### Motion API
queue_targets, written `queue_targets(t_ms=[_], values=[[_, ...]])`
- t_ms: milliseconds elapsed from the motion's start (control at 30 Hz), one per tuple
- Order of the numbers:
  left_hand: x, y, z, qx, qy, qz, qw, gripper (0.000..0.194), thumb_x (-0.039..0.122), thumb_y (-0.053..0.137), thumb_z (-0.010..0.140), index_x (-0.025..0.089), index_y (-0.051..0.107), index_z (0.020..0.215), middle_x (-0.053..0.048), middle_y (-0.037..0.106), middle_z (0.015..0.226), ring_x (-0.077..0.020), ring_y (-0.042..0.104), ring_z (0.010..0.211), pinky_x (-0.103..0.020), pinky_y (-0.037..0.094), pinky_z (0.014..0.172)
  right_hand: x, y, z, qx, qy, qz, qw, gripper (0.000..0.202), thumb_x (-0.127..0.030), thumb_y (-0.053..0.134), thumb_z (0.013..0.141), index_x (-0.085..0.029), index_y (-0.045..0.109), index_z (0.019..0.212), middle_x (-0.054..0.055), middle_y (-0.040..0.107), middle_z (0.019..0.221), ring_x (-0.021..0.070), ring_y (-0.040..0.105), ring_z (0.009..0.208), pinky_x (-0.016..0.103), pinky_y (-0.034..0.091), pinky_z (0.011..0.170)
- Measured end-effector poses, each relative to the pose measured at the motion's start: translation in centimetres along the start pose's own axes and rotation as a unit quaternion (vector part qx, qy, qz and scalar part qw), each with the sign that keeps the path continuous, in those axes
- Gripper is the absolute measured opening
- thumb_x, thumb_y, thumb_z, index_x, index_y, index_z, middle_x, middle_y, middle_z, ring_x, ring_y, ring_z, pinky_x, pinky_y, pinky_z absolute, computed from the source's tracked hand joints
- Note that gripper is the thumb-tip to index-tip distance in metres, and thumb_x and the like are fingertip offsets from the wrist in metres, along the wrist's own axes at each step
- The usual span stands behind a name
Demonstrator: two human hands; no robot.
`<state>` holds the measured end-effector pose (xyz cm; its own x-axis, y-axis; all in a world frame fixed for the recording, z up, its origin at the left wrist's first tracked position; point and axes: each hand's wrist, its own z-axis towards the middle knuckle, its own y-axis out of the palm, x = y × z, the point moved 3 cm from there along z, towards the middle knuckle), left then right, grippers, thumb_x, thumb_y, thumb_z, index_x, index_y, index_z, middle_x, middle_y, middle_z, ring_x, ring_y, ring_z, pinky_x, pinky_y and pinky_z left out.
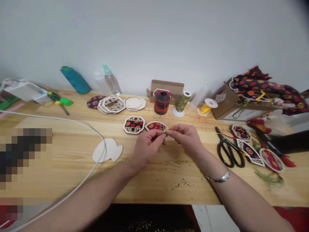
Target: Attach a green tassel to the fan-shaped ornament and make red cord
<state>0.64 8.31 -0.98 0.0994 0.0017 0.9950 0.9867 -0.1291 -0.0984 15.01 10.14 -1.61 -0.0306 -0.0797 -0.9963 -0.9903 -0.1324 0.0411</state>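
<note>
Over the worktop point(149, 188), I've got left hand point(148, 143) and right hand point(185, 137) close together, both pinched; black scissors point(224, 141) lie rightward of them, a fan-shaped ornament point(154, 125) just beyond the left, yellow thread point(169, 127) in the right's grip; the left's catch, I can't tell!

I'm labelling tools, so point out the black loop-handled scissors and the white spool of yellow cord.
Black loop-handled scissors point(224, 141): head view, the pivot.
White spool of yellow cord point(205, 109): head view, the wound cord.
</note>
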Motion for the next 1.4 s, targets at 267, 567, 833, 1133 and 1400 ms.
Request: queue_targets(t_ms=[267,567,833,1133,1400], values=[[-0.8,-0.4,0.5,0.007,-0.039,-0.072,0.997,0.016,0.03,0.062,0.075,0.015,0.065,0.069,0.002,0.056,0.056,-0.0073,0.037,0.046,-0.022,0.027,0.045,-0.2,0.1,0.0,-0.051,-0.017,-0.05,0.997,0.024,-0.034,0.069,0.069,-0.014,0.067,0.082,0.001,0.064,0.067,0.0067,0.048,0.052,0.02,0.038,0.049],[-1.2,-0.6,0.9,0.021,-0.055,-0.103,0.993,0.017,0.03,0.064,0.073,0.015,0.064,0.065,0.002,0.054,0.053,-0.0063,0.035,0.043,-0.023,0.024,0.043,0.2,0.3,-0.4,-0.008,-0.161,-0.22,0.962,0.016,-0.029,0.059,0.08,-0.016,0.069,0.078,0.001,0.064,0.062,0.0088,0.049,0.051,0.021,0.039,0.05],[-0.7,-0.7,0.9,0.03,-0.041,-0.061,0.997,0.017,0.028,0.062,0.074,0.015,0.063,0.062,0.002,0.056,0.055,-0.007,0.038,0.046,-0.023,0.026,0.045,-0.2,0.4,-1.2,-0.006,-0.261,-0.352,0.899,0.016,-0.024,0.054,0.085,-0.02,0.07,0.086,0.003,0.071,0.072,0.0122,0.06,0.06,0.023,0.043,0.059],[-0.5,-0.7,0.9,0.033,-0.041,-0.047,0.997,0.015,0.027,0.063,0.072,0.016,0.064,0.063,0.003,0.055,0.054,-0.0079,0.039,0.046,-0.023,0.029,0.047,-0.7,0.5,-1.6,-0.017,-0.288,-0.432,0.854,0.019,-0.022,0.051,0.086,-0.02,0.069,0.082,0.003,0.07,0.069,0.0116,0.061,0.06,0.021,0.04,0.058],[-0.8,-0.7,1.0,0.043,-0.04,-0.015,0.998,0.015,0.026,0.062,0.074,0.016,0.064,0.064,0.003,0.056,0.054,-0.0083,0.04,0.046,-0.023,0.032,0.049,-1.3,0.8,-1.9,-0.011,-0.397,-0.532,0.748,0.02,-0.017,0.049,0.088,-0.019,0.067,0.078,0.001,0.065,0.063,0.0102,0.055,0.057,0.023,0.034,0.055]])
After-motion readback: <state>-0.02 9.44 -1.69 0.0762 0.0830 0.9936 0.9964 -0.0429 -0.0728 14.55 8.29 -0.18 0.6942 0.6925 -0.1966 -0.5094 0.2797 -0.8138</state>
